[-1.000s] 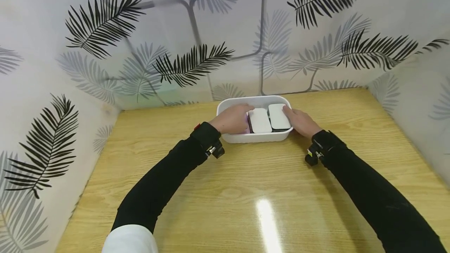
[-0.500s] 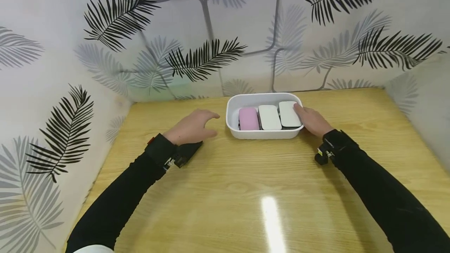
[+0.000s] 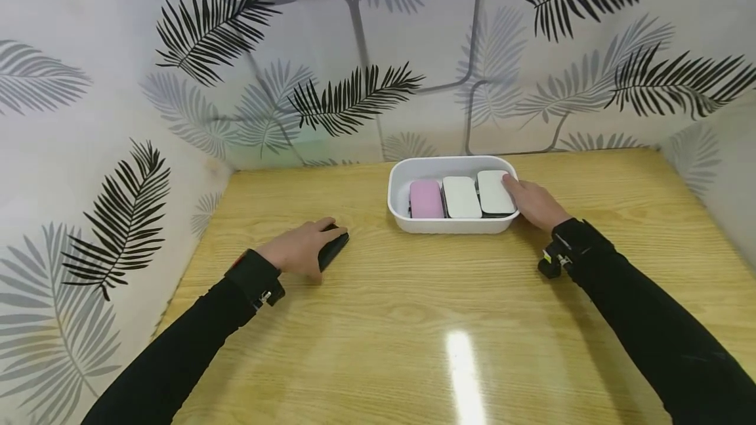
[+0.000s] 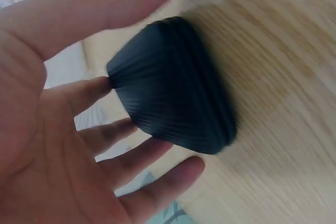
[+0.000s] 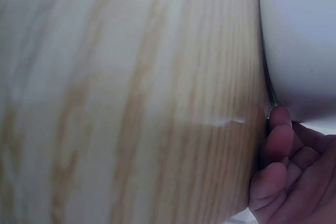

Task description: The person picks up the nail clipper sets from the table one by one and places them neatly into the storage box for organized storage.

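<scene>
A small black case (image 3: 333, 247) with ridged sides lies on the table, left of a white plastic tub (image 3: 455, 227). My left hand (image 3: 297, 249) reaches around this case. In the left wrist view, the fingertips (image 4: 94, 90) touch or nearly touch one side of the case, while the thumb (image 4: 121, 3) stretches past it, apart. Inside the tub sit a pink case (image 3: 426, 200), a white case (image 3: 461, 197) and a second white case (image 3: 495, 193). My right hand (image 3: 534, 204) grips the tub's right end, thumb over the rim and fingers outside.
The wooden table (image 3: 366, 320) meets a leaf-patterned wall (image 3: 331, 38) just behind the tub. Similar wall covering runs along the left and right sides. Inside the tub, bare floor shows left of the pink case.
My left hand has come out of the tub and moved left and toward me, to the black case. The pink case is uncovered. My right hand stays at the tub's right end.
</scene>
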Demonstrator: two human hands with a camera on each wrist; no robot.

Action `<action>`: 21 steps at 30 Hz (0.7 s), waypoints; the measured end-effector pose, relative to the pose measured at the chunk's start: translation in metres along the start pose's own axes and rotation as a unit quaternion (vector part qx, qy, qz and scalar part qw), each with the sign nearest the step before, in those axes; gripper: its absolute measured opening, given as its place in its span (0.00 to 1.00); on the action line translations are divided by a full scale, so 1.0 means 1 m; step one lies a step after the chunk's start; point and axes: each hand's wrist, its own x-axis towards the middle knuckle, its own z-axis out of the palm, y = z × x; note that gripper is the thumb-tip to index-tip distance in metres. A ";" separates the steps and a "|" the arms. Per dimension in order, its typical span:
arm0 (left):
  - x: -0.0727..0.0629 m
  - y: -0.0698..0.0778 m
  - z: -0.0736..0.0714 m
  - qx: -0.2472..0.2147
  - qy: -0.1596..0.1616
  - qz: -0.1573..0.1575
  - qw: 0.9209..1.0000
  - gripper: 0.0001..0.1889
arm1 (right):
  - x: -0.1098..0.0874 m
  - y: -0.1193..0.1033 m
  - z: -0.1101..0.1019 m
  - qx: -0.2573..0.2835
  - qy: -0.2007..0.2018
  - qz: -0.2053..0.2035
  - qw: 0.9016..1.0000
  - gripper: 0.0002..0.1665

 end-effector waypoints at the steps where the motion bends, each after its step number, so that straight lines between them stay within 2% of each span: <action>1: -0.001 0.000 0.001 0.006 -0.003 0.001 1.000 0.57 | 0.000 0.001 0.000 -0.003 0.002 -0.003 1.000 0.55; 4: -0.003 0.001 0.002 0.023 -0.007 0.014 1.000 0.57 | 0.001 0.002 0.000 -0.010 0.008 -0.010 1.000 0.54; 8: 0.000 0.000 0.003 0.040 0.004 0.028 0.999 0.57 | 0.001 0.003 0.001 -0.010 0.009 -0.013 1.000 0.54; 11: 0.002 0.000 0.003 0.041 0.010 0.028 0.999 0.57 | 0.002 0.004 0.002 -0.010 0.009 -0.010 1.000 0.55; 17: 0.008 -0.001 0.004 0.026 0.019 0.023 0.999 0.57 | 0.001 0.003 0.002 0.000 0.008 -0.003 1.000 0.55; 21: 0.009 0.003 0.001 -0.002 0.039 0.018 0.999 0.57 | 0.001 0.002 0.000 0.003 0.007 -0.002 1.000 0.55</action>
